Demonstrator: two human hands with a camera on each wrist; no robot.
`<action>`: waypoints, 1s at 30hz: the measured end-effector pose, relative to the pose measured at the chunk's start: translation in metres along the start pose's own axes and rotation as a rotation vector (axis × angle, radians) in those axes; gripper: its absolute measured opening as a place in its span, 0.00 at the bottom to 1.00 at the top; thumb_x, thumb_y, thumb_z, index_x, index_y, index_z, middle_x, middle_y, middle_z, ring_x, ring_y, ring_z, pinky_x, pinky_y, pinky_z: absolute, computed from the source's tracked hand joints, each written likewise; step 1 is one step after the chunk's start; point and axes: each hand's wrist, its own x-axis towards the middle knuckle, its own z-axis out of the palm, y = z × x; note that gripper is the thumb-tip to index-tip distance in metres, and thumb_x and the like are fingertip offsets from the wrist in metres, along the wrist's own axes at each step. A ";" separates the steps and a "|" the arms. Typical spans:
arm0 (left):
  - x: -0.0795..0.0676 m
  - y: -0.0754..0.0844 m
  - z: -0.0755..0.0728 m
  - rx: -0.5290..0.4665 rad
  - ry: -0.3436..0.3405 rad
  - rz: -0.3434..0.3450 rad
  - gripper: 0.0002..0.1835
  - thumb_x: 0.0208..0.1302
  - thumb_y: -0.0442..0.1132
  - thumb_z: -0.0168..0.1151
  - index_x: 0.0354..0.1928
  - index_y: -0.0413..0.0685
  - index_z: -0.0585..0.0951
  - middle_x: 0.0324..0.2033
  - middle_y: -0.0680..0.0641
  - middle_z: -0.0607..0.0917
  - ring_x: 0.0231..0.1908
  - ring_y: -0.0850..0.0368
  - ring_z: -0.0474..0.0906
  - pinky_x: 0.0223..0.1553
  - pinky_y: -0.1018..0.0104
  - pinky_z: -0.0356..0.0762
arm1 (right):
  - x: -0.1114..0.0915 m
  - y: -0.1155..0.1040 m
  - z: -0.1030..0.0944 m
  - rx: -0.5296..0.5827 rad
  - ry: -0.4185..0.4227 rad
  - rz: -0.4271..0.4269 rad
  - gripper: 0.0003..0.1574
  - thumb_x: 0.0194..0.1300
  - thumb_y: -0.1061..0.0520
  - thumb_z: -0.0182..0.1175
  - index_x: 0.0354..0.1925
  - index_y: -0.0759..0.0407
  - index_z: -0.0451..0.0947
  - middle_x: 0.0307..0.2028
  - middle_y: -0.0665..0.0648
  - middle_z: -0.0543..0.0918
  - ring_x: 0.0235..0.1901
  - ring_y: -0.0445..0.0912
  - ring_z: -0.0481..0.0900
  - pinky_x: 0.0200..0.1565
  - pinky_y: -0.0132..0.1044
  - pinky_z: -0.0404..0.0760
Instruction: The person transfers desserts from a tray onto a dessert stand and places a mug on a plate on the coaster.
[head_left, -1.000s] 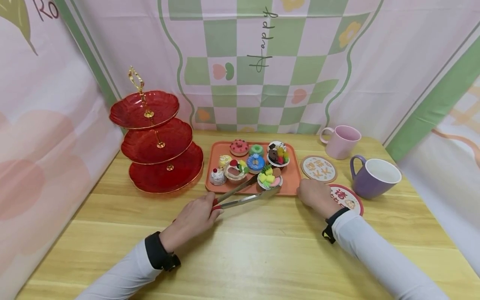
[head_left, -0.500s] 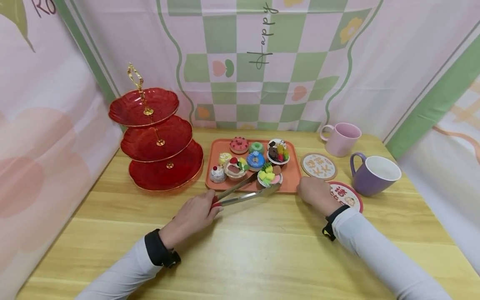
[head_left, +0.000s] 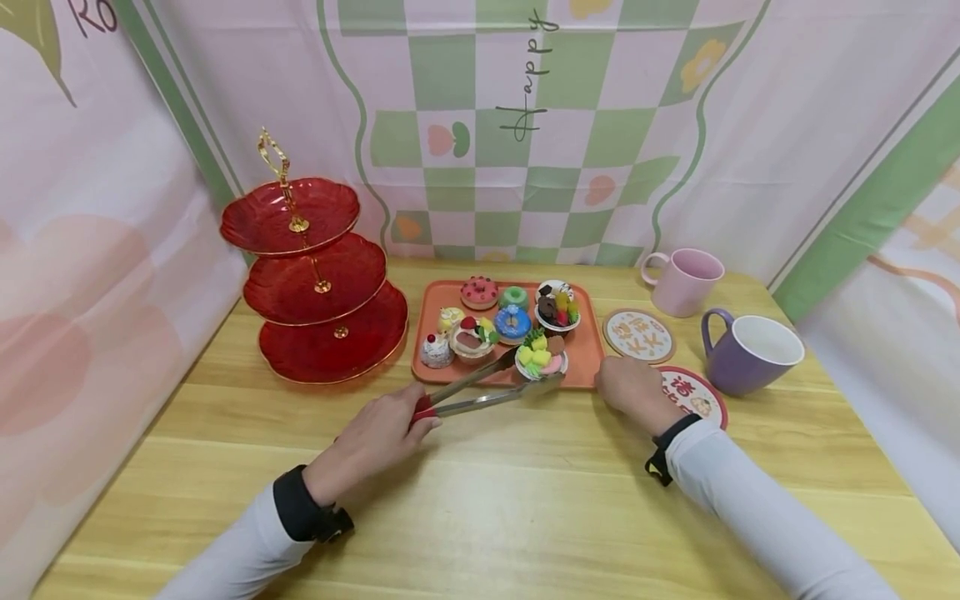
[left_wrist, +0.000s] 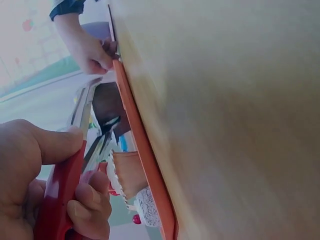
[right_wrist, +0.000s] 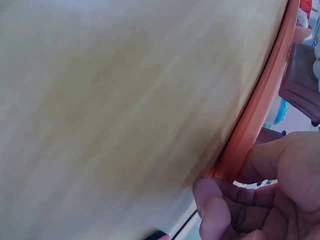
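My left hand (head_left: 375,442) grips red-handled metal tongs (head_left: 480,403), thumb on one handle and fingers curled round the other in the left wrist view. The spread tong tips lie on either side of a toy fruit-topped cupcake (head_left: 537,358), which stands at the front right of an orange tray (head_left: 429,315). At that tray's front right corner, my right hand (head_left: 633,387) pinches the rim, with the thumb on the inner side and curled fingers outside in the right wrist view. Beside the cupcake are a blue donut (head_left: 513,325) and a cream tart (head_left: 471,340).
A red three-tier stand (head_left: 330,350) with a gold handle rises left of the tray. Rightward lie two round coasters, one tan-edged (head_left: 637,335) and one red-edged (head_left: 697,396), near a pink mug (head_left: 682,283) and a purple mug (head_left: 742,362). More toy sweets fill the tray's back.
My left hand and the tong handles have shifted slightly left and toward me. The right hand stays at the tray corner, and the cupcake remains between the tong tips.
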 end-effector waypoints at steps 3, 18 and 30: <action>-0.003 -0.001 -0.002 -0.006 -0.012 0.010 0.16 0.57 0.47 0.67 0.38 0.47 0.71 0.21 0.55 0.69 0.20 0.60 0.66 0.20 0.67 0.66 | -0.001 0.000 0.000 -0.001 0.010 -0.005 0.11 0.63 0.59 0.52 0.25 0.60 0.74 0.23 0.59 0.73 0.24 0.52 0.71 0.21 0.43 0.69; -0.018 -0.021 -0.020 0.013 -0.062 0.093 0.14 0.57 0.47 0.66 0.38 0.51 0.73 0.22 0.59 0.71 0.22 0.62 0.66 0.23 0.68 0.67 | 0.000 0.002 0.003 -0.026 0.023 -0.048 0.11 0.63 0.61 0.52 0.24 0.60 0.74 0.22 0.57 0.73 0.22 0.51 0.71 0.21 0.42 0.69; -0.033 -0.042 -0.035 -0.007 -0.039 0.092 0.12 0.57 0.47 0.66 0.35 0.53 0.72 0.22 0.58 0.70 0.22 0.62 0.65 0.22 0.68 0.65 | -0.002 0.003 0.002 -0.018 0.050 -0.069 0.10 0.62 0.62 0.51 0.25 0.60 0.74 0.23 0.58 0.73 0.23 0.52 0.71 0.21 0.44 0.70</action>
